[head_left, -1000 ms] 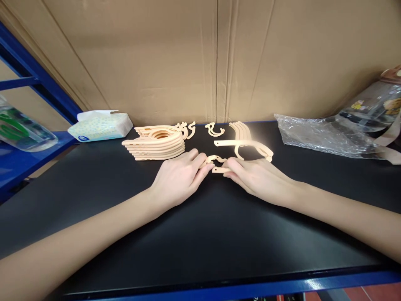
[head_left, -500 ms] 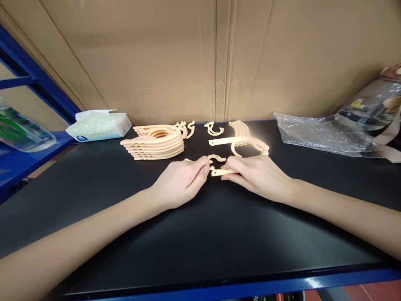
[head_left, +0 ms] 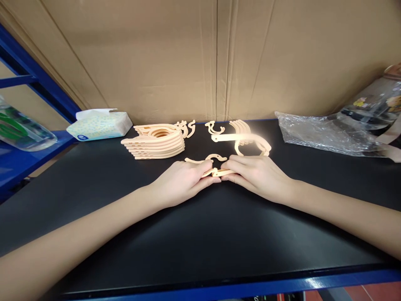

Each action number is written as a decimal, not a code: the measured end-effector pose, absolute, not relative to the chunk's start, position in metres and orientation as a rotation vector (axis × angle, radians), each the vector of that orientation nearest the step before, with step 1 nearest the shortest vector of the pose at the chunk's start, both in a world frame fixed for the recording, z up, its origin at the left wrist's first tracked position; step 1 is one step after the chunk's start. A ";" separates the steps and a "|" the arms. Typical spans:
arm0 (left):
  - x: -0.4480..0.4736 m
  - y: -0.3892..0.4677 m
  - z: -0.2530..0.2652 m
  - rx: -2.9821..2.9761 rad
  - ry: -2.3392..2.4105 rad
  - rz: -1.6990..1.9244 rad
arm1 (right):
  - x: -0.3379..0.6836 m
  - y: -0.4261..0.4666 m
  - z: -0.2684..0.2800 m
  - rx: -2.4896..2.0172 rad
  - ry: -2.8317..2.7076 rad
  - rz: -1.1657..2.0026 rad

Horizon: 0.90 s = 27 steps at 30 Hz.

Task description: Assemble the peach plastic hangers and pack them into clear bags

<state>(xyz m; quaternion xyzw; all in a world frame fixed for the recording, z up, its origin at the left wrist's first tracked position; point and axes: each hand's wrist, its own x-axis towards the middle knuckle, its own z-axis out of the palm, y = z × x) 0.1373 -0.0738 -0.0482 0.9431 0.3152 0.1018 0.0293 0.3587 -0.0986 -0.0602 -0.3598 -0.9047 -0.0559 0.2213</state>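
My left hand [head_left: 181, 182] is closed on a slim, curved beige plastic hanger piece [head_left: 207, 172], mostly covered by the fingers. My right hand [head_left: 258, 173] pinches a beige plastic hanger arm [head_left: 223, 172] with a hole near its end. The two pieces meet end to end between my hands, low over the black tabletop; whether they are locked together I cannot make out. Just behind my fingers lies an S-shaped beige hook [head_left: 216, 157]. Beyond my right hand rests a larger curved hanger arm [head_left: 241, 137].
A stack of beige hanger arms [head_left: 153, 148] stands back left, with several small hooks [head_left: 190, 128] beside it. More hooks [head_left: 214, 128] and curved arms [head_left: 240, 126] lie behind. Tissue pack [head_left: 100, 124] at left; clear plastic bag [head_left: 322, 133] and transparent jug [head_left: 369, 104] at right. Cardboard [head_left: 156, 62] closes off the back.
My left hand has shifted its grip, fingers now reaching further right under the joint. The piece in it now meets the end of the right hand's hanger arm. My right hand has barely moved.
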 end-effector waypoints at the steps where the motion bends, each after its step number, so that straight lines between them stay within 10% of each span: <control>1: 0.137 -0.074 -0.048 2.924 0.965 0.297 | 0.358 -0.098 -0.060 -1.000 -2.509 -0.145; 27: 0.136 -0.073 -0.046 3.570 0.727 0.286 | 0.359 -0.100 -0.059 -1.025 -2.592 0.110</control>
